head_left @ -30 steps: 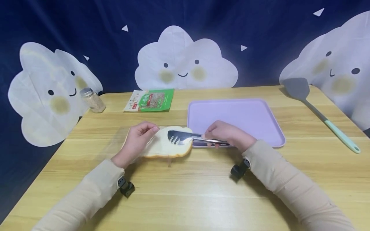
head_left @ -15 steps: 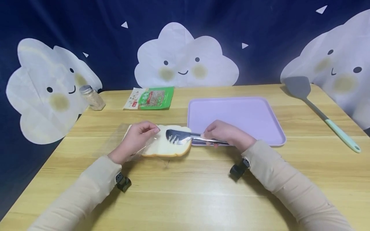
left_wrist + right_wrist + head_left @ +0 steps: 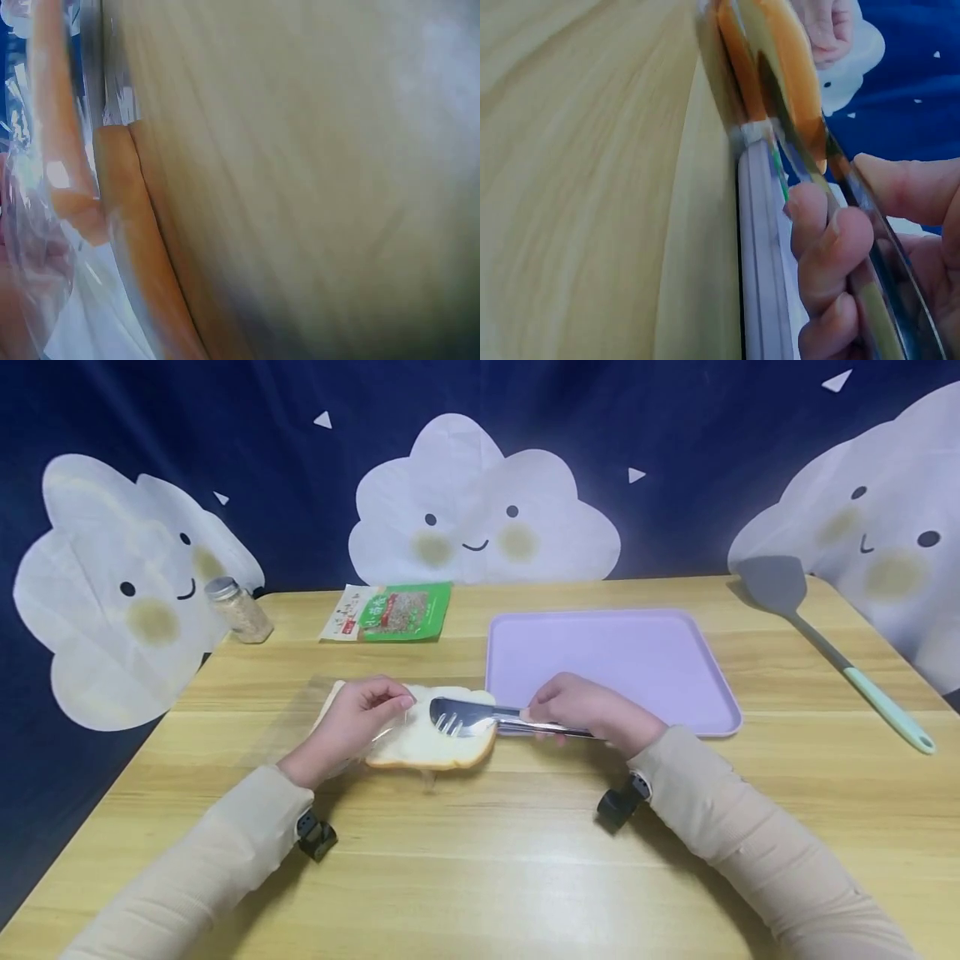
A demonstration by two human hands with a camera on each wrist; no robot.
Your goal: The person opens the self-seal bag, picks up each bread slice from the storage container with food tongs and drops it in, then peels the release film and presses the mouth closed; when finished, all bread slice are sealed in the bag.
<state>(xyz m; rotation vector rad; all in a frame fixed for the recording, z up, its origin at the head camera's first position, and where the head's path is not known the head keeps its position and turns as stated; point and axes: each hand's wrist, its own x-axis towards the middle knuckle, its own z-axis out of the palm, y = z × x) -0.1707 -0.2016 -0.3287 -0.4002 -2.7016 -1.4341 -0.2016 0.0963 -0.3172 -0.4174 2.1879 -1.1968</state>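
Observation:
A white bread slice with a brown crust (image 3: 450, 755) lies partly in a clear plastic bag (image 3: 281, 727) left of centre in the head view. My left hand (image 3: 356, 718) pinches the bag's film over the slice; in the left wrist view the shiny film (image 3: 34, 232) covers fingers beside the crust (image 3: 142, 247). Metal tongs (image 3: 465, 717) are in my right hand (image 3: 581, 706), thumb on one arm and fingers round the other. The right wrist view has the slice (image 3: 799, 67) between the tong arms (image 3: 889, 292), with another crust (image 3: 742, 67) below it.
A lilac tray (image 3: 600, 647) lies just right of the bread, partly under the right hand. Behind are a green-and-white spice packet (image 3: 393, 612) and, further left, a lidded jar (image 3: 242, 612). A grey spatula with a mint handle (image 3: 825, 652) lies far right.
The left hand has shifted slightly left with the film. The tongs stay on the slice, which has barely moved. The view has tilted down slightly.

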